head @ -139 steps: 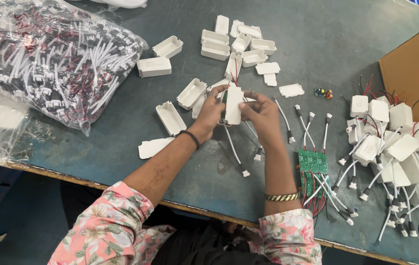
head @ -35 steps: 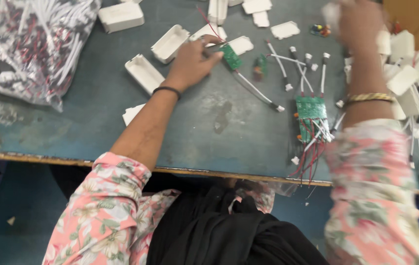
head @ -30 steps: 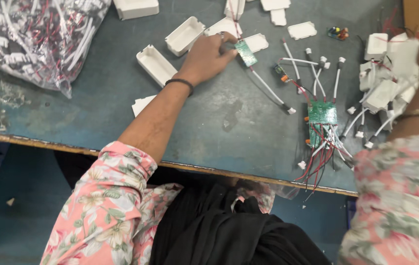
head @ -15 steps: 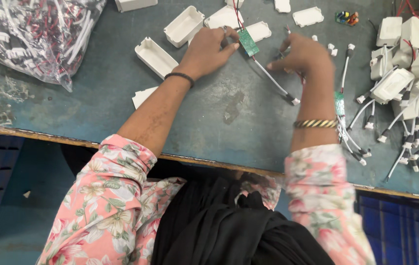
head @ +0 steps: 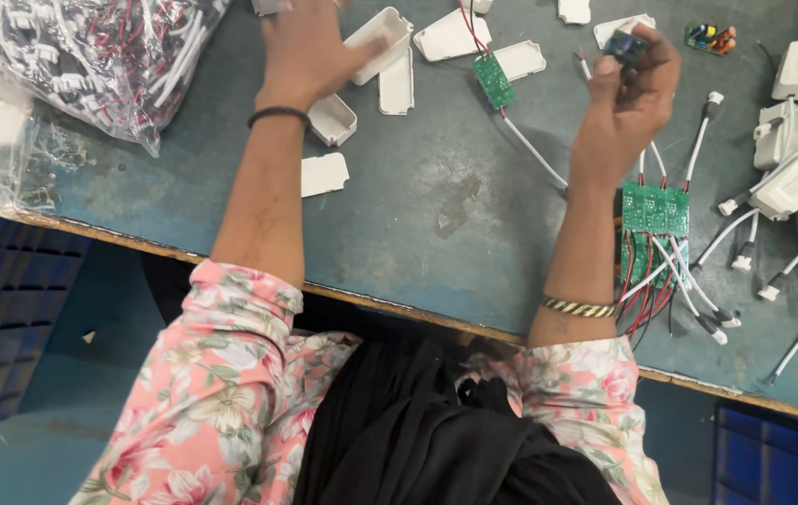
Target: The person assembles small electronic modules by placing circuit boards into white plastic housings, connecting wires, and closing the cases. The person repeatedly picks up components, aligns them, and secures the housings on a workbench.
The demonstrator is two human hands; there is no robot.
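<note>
My left hand (head: 310, 51) reaches to the far edge of the table, its thumb on an open white plastic case shell (head: 382, 37); the fingertips are cut off by the top of the view. My right hand (head: 628, 98) is raised above the table and pinches a small dark electronic part (head: 623, 44) between its fingertips. A green circuit board (head: 494, 80) with a white lead lies on the blue-grey table (head: 436, 187) between the hands. A stack of green boards (head: 655, 208) with red and white wires sits by my right wrist.
A clear bag of wired connectors (head: 90, 56) fills the far left. White case lids (head: 324, 174) lie scattered near my left arm. Closed white housings with leads (head: 796, 178) crowd the right side. A small coloured part (head: 709, 37) lies at the back. The table's front edge runs below my elbows.
My left hand left the green board and moved left to the white case shell. My right hand lifted off the table holding the small dark part. The view has shifted.
</note>
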